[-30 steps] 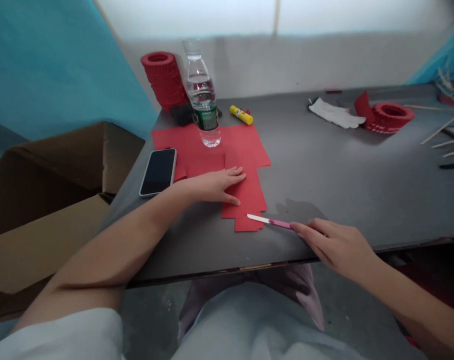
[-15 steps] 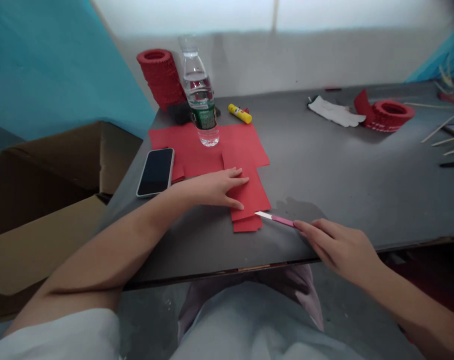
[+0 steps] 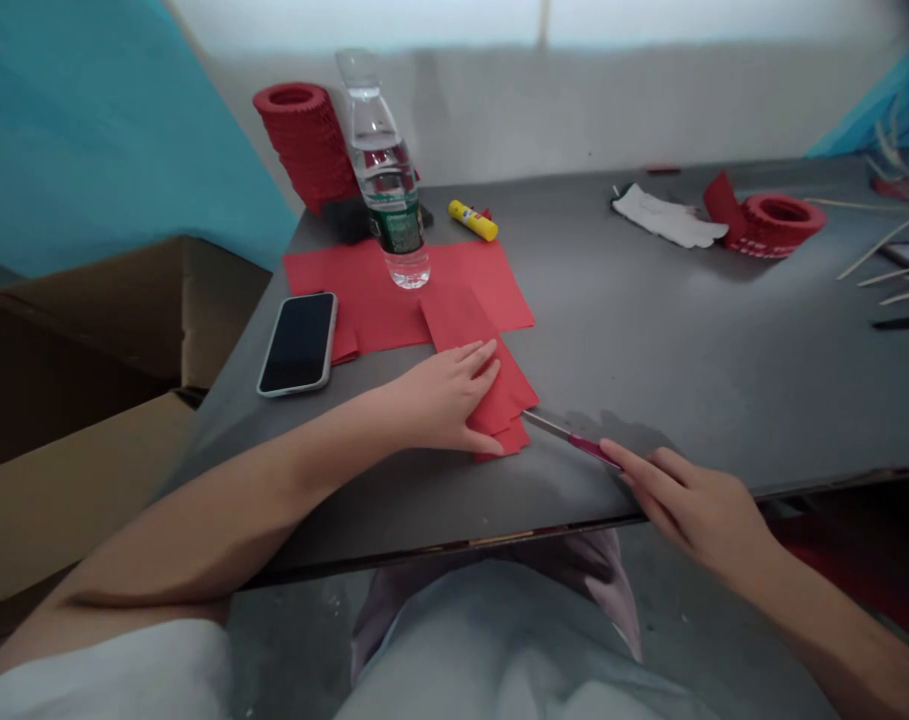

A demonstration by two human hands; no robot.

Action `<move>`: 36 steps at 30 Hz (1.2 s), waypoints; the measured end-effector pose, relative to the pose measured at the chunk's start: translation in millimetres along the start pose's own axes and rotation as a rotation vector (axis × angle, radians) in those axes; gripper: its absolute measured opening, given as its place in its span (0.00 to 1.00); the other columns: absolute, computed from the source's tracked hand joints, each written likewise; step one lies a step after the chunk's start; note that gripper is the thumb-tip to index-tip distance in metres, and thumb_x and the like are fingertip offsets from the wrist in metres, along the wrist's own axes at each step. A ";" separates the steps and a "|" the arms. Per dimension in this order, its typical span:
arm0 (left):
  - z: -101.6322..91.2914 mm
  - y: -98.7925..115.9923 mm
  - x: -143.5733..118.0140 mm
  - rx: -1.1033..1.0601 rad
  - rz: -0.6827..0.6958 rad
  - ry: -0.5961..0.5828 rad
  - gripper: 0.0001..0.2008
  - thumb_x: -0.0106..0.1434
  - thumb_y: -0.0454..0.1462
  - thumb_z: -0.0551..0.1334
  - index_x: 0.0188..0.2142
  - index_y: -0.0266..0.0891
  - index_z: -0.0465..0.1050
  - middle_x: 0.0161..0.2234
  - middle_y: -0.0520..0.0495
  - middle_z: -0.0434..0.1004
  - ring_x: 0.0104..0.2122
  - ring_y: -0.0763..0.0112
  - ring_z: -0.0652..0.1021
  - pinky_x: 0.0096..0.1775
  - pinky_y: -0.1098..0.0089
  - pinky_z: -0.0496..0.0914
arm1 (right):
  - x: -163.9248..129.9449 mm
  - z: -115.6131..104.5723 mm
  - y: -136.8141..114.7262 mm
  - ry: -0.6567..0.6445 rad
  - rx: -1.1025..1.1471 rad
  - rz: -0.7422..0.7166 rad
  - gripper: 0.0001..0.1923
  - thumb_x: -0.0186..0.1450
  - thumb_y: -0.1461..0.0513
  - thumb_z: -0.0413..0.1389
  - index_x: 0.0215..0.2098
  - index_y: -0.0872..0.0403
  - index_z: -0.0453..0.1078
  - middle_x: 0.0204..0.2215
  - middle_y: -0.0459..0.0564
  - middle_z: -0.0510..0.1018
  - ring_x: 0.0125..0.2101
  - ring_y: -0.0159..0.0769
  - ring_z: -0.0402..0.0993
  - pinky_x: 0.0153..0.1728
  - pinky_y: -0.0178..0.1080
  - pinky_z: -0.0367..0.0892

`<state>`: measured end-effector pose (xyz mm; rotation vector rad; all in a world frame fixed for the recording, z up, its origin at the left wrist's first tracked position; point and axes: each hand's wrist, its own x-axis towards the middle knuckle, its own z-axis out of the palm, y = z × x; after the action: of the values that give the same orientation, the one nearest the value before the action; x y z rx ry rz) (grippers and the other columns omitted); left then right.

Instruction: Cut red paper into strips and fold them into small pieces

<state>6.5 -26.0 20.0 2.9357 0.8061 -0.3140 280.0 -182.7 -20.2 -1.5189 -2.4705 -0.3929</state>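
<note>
Left hand (image 3: 443, 395): lies flat, palm down, fingers together and stretched out, pressing on the small stack of red paper pieces (image 3: 499, 395) near the middle of the desk (image 3: 686, 350)
Right hand (image 3: 694, 505): at the near edge of the desk, fingers narrow and pinched on the pink handle end of a craft knife (image 3: 570, 437)
Craft knife: lies low along the desk, blade pointing left, its tip at the right edge of the red paper pieces, just beside the left hand's thumb
Red paper pieces: small stack, tilted, overlapping the near edge of a larger red sheet (image 3: 394, 295)
Phone (image 3: 299, 343): dark screen up, left of the stack, on the left edge of the red sheet
Water bottle (image 3: 385, 180): upright on the far part of the red sheet
Glue stick (image 3: 473, 220): yellow, lying just right of the bottle
Red paper lantern stack (image 3: 304, 145): far left corner, behind the bottle
White glove (image 3: 668, 215): far right, beside a low red paper ring (image 3: 780, 220)
Thin sticks (image 3: 885, 255): far right edge of the desk
Cardboard box (image 3: 86, 380): open, left of the desk
</note>
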 end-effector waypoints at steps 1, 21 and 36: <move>-0.2 1.5 -0.1 0.002 0.002 -0.005 0.47 0.57 0.63 0.49 0.61 0.26 0.52 0.62 0.29 0.50 0.63 0.52 0.53 0.60 0.62 0.49 | 0.6 0.4 0.7 -0.009 -0.004 -0.014 0.19 0.69 0.61 0.44 0.57 0.53 0.64 0.21 0.42 0.62 0.17 0.26 0.58 0.19 0.33 0.50; -9.6 5.0 -1.2 -0.034 0.012 -0.005 0.30 0.61 0.47 0.55 0.59 0.35 0.58 0.54 0.36 0.64 0.47 0.57 0.71 0.42 0.68 0.66 | 9.1 2.8 7.5 -0.089 0.077 -0.087 0.21 0.69 0.62 0.42 0.60 0.53 0.59 0.23 0.42 0.62 0.19 0.26 0.59 0.19 0.33 0.49; -15.1 -12.4 -2.6 -0.193 0.043 -0.045 0.25 0.65 0.48 0.50 0.58 0.42 0.59 0.58 0.43 0.63 0.55 0.60 0.67 0.47 0.69 0.63 | 10.6 1.1 5.1 -0.062 0.084 -0.068 0.20 0.69 0.62 0.43 0.59 0.53 0.60 0.21 0.42 0.62 0.19 0.26 0.58 0.19 0.33 0.49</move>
<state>0.6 -14.7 35.0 2.7519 0.7232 -0.2809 279.8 -171.2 -17.3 -1.4384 -2.5572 -0.2536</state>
